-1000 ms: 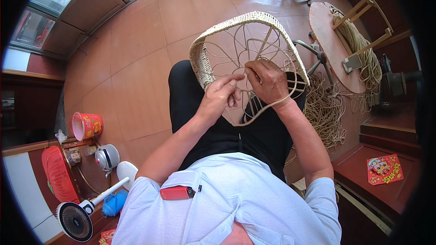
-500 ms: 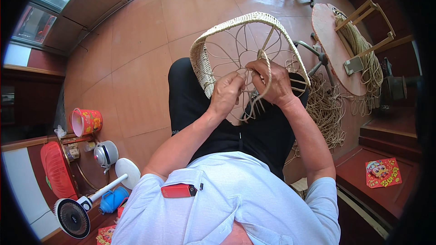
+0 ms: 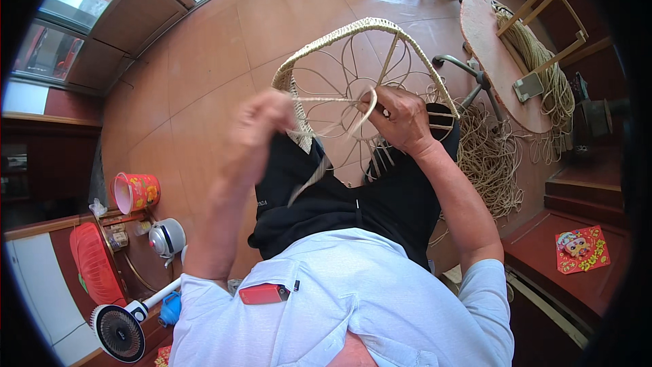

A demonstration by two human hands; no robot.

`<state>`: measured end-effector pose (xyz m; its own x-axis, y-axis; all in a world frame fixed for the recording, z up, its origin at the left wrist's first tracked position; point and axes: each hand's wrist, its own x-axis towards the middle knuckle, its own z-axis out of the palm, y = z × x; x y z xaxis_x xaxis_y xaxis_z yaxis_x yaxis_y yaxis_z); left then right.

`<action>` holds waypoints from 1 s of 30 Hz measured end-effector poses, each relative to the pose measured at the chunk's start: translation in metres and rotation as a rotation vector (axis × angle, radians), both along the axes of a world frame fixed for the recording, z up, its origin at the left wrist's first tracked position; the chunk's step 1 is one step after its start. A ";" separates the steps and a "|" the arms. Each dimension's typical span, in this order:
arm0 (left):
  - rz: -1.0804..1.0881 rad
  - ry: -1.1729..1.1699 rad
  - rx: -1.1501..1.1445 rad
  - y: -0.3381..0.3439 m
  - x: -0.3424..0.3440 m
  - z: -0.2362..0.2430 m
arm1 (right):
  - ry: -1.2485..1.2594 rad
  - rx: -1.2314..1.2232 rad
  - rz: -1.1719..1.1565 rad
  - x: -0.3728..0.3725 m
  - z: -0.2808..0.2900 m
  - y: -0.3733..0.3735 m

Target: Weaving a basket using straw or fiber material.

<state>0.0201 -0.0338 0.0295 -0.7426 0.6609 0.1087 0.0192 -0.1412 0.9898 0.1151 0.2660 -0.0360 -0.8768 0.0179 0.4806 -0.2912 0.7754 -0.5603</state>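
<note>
Terracotta floor tiles point(image 3: 204, 47) spread out beyond both hands, meeting a dark window frame point(image 3: 102, 7) far off to the upper left.

1 round wire frame with a pale woven rim point(image 3: 353, 30) rests on the person's lap, over black trousers point(image 3: 339, 197). It stands tilted, its arched rim pointing up and away from the body, its long axis running roughly left to right between the hands. 1 flat pale weaving strip point(image 3: 333, 143) runs from the frame's middle down toward the left knee.

1 left hand point(image 3: 261, 119), blurred, is raised just left of the frame, fingers closed; whether it pinches the strip I cannot tell. 1 right hand point(image 3: 401, 119) is closed on the frame's spokes near the hub, pinching the strip there.

Right of the right hand lies 1 loose heap of tan cord point(image 3: 489, 156) on the floor, and beyond it 1 round wooden table point(image 3: 489, 47) carrying more coiled cord.

Well below the left hand sit 1 red bucket with a printed pattern point(image 3: 136, 191), 1 white kettle point(image 3: 166, 238), 1 small white fan point(image 3: 119, 329) and 1 red slatted basket point(image 3: 92, 265). 1 red phone point(image 3: 265, 293) sits in the white shirt's pocket.
</note>
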 end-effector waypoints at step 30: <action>-0.053 1.369 -0.696 0.094 -0.014 -0.012 | 0.050 -0.073 -0.070 -0.003 -0.003 -0.015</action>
